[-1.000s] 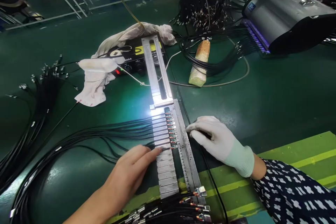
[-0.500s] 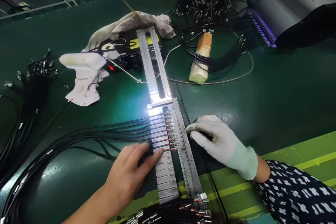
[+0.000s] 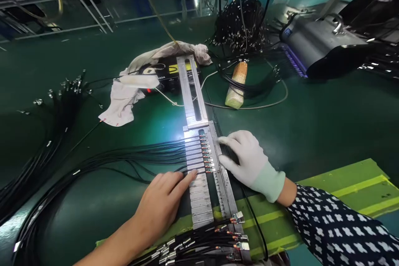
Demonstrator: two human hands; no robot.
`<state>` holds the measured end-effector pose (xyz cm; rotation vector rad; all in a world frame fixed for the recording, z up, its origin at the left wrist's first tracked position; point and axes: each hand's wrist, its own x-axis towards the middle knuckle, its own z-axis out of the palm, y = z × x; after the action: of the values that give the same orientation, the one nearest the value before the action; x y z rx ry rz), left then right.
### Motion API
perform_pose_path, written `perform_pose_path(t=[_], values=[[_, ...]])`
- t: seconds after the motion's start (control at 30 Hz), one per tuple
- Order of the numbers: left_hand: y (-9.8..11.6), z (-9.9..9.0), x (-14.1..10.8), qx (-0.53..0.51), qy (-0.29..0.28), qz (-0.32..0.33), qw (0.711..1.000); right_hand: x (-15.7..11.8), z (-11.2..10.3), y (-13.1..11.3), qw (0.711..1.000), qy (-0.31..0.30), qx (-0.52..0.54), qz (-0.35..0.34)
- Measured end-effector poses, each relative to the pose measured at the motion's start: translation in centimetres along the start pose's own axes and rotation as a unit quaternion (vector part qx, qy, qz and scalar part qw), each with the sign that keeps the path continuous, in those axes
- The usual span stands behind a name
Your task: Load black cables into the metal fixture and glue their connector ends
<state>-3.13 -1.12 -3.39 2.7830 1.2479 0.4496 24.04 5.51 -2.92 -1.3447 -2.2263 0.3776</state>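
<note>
A long slotted metal fixture point(image 3: 201, 199) lies on the green table. Black cables point(image 3: 140, 153) run from the left into its slots, their stripped ends and small connectors in a row along the middle. My bare left hand point(image 3: 165, 195) touches the lowest seated cable with a fingertip; whether it pinches that cable is unclear. My right hand point(image 3: 246, 160), in a white glove, rests at the fixture's right rail, thumb and forefinger apart, holding nothing. More cables with metal connectors point(image 3: 240, 237) lie across the fixture's near end.
Behind the fixture stands a black control box point(image 3: 170, 83) with a cloth point(image 3: 121, 104) beside it. A wrapped block point(image 3: 237, 85) lies right of it. A grey machine point(image 3: 324, 43) with a purple glow is at the back right. Cable bundles lie left and at the back.
The view has shifted, showing more of the background. My right hand's thumb and forefinger have spread apart along the rail. My left hand remains at the lowest seated cable.
</note>
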Motion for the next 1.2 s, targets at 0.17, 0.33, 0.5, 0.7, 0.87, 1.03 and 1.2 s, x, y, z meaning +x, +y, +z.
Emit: perform_pose_path(t=[0.17,0.33,0.5,0.7,0.87,1.03,1.2], values=[[0.4,0.1,-1.6,-0.026,0.007,0.042,0.999,0.4,0.8,-1.8,0.993,-0.054,-0.100,0.036],[0.4,0.2,-2.5,0.023,-0.034,0.061,0.997,1.5,1.5,-2.7,0.992,-0.055,-0.107,0.039],[-0.4,0.3,-1.1,0.067,-0.056,0.089,0.992,2.3,1.4,-2.4,0.991,-0.060,-0.118,0.036],[-1.2,0.9,1.3,0.076,-0.016,0.093,0.993,4.0,1.8,-1.5,0.990,-0.053,-0.120,0.047],[-0.5,0.8,2.1,0.115,-0.024,0.100,0.988,4.2,1.9,-1.5,0.992,-0.056,-0.090,0.061],[0.3,0.8,2.7,0.081,0.043,0.078,0.993,3.6,2.3,-1.4,0.996,-0.030,-0.056,0.057],[-0.7,-1.9,3.7,0.111,0.084,0.100,0.985,2.2,2.1,-0.2,0.999,0.016,-0.035,0.005]])
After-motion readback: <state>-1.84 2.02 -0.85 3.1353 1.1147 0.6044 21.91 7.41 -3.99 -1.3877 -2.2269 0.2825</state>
